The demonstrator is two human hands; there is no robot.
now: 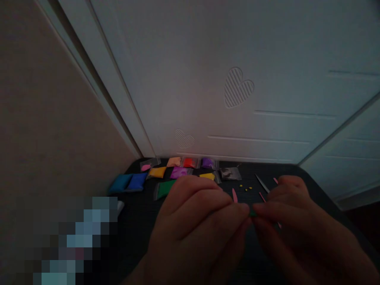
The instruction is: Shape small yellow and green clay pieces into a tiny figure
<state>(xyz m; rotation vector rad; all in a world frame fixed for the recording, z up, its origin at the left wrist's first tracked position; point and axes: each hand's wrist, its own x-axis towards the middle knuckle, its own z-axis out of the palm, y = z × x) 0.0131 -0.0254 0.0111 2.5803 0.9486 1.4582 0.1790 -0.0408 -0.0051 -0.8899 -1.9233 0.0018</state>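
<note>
My left hand [198,221] and my right hand [299,225] meet fingertip to fingertip above the dark table. Pinched between them is a small piece of green clay [253,213], mostly hidden by the fingers. Just beyond the left fingertips lies a pink tool with a pointed, blade-like end [234,195]. Partly behind my right hand are a thin pink stick [262,196] and a grey pointed blade [261,183]. Several tiny yellowish bits [246,189] lie on the table past the fingertips.
Bagged clay in several colours lines the back of the table [139,213], including a green packet [166,189], a blue packet [137,181], a red packet [190,162] and a black packet [230,173]. A white panel with embossed hearts [238,88] rises behind. A pixelated patch hides the lower left.
</note>
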